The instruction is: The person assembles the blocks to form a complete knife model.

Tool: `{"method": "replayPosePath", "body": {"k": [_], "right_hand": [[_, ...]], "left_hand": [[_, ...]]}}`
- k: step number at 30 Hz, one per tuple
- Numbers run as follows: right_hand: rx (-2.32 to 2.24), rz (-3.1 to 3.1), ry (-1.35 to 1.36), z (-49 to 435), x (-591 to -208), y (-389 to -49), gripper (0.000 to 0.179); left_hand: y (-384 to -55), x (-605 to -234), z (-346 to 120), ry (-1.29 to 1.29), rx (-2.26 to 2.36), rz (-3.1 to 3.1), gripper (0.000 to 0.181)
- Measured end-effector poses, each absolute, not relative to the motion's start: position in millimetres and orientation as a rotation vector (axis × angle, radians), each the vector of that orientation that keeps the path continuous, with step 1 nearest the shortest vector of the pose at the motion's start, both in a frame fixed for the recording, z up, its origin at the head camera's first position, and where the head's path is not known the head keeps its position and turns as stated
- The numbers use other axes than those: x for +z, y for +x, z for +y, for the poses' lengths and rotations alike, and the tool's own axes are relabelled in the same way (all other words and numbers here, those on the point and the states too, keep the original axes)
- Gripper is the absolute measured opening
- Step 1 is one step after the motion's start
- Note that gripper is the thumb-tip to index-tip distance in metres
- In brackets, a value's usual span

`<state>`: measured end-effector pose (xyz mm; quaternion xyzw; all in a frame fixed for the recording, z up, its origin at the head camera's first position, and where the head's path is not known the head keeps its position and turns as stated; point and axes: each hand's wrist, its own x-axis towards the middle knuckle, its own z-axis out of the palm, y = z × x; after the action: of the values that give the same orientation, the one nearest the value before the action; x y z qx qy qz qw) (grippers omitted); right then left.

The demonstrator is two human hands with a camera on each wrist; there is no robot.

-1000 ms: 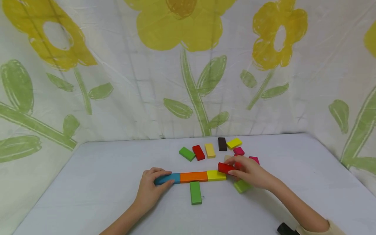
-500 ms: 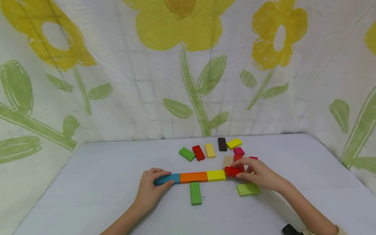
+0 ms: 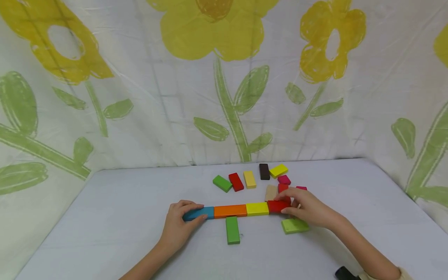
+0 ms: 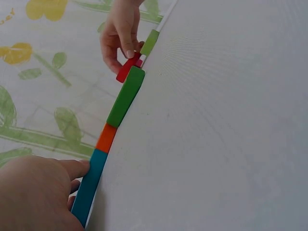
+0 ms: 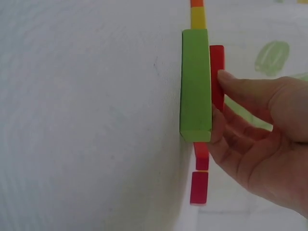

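A row of flat blocks lies across the table in the head view: blue [image 3: 207, 211], orange [image 3: 230, 211], yellow [image 3: 257, 209] and red [image 3: 274, 206]. My left hand [image 3: 179, 224] holds the blue block's left end between thumb and fingers. At the other end, my right hand [image 3: 308, 206] pinches the red block, its near edge in line with the yellow one. A green block [image 3: 232, 230] lies crosswise just in front of the orange block. Close below my right hand is a light green block [image 3: 295, 226], which looms large in the right wrist view.
Behind the row are several loose blocks, among them green [image 3: 222, 183], dark brown [image 3: 264, 171], yellow [image 3: 278, 170] and magenta [image 3: 284, 179]. A beige block [image 3: 271, 192] and another red block [image 3: 283, 188] sit right behind the held one. A flowered cloth [image 3: 168, 116] hangs behind the table.
My right hand has moved right and lowered the red block from above the yellow block's end to beside it. The light green block has turned slightly rightward. My left hand stays put.
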<state>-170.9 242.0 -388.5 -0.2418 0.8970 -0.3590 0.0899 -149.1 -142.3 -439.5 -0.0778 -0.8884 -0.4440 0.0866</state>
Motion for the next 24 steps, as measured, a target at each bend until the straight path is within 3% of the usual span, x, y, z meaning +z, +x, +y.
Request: {"method": "replayPosePath", "body": {"k": [24], "right_hand": [[-0.988, 2.680, -0.782, 238.0, -386.6, -167.6, 0.032]], "left_hand": [[-149.3, -439.6, -142.2, -0.244, -1.294, -2.648, 0.023]]}}
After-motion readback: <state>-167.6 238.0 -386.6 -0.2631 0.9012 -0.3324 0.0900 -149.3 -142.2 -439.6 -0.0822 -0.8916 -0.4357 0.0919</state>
